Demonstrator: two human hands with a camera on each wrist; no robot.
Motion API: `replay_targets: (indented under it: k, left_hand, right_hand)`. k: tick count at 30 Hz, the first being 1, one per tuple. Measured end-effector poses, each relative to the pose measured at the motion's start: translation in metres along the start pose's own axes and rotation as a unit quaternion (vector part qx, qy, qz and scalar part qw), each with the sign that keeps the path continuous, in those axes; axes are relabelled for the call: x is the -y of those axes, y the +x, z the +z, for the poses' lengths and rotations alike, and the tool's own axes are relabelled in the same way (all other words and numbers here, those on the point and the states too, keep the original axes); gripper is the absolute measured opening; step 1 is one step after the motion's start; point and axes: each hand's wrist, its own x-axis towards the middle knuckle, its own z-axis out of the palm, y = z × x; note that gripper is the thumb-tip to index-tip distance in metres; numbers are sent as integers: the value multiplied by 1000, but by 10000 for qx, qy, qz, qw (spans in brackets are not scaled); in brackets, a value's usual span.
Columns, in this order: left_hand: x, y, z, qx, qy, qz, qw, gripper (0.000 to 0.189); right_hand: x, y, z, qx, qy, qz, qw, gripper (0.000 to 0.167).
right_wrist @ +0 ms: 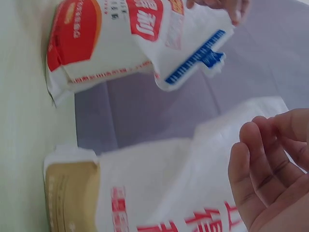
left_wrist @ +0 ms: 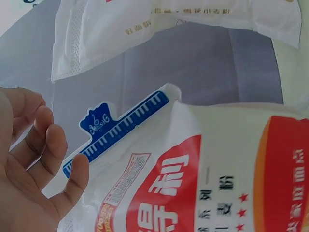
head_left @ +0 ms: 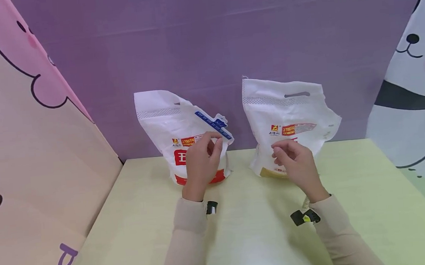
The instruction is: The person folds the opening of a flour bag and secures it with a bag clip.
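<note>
My left hand (head_left: 202, 161) is hovering in front of the red-printed bag (head_left: 172, 129), near the blue clip (head_left: 212, 124) sitting aslant along its upper right edge, and my right hand (head_left: 295, 161) is hovering before the gold-based bag (head_left: 286, 114); both are hanging loosely curled, pinching nothing that I can see. The bags are standing apart, side by side, at the back of the worktop (head_left: 250, 229). To my mind, good handling is calling for gripping the clip squarely at its tab (left_wrist: 98, 121) while steadying the soft bag against tipping.
</note>
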Motion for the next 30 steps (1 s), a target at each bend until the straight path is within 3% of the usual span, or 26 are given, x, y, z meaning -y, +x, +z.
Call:
replay_targets:
  k: [4,15,22,30]
  left_hand:
    - [-1,-7,5,94,-31,-45,9999,18]
    - [-7,-9,9,259,-135,107,9995,19]
    - [-11,-11,11,330,-271,126,9990,19]
    - [-21,-15,13,448,-306,273,9982,17]
  right_hand:
    - [4,-5,-14,-152,83,98,9998,23]
    - [-24,-4,-48,-818,130,72,9965,28]
    - [-26,2,-64,-1154,803,200,9899,30]
    - [-31,7,-83,-1522,1120,329,9814,29]
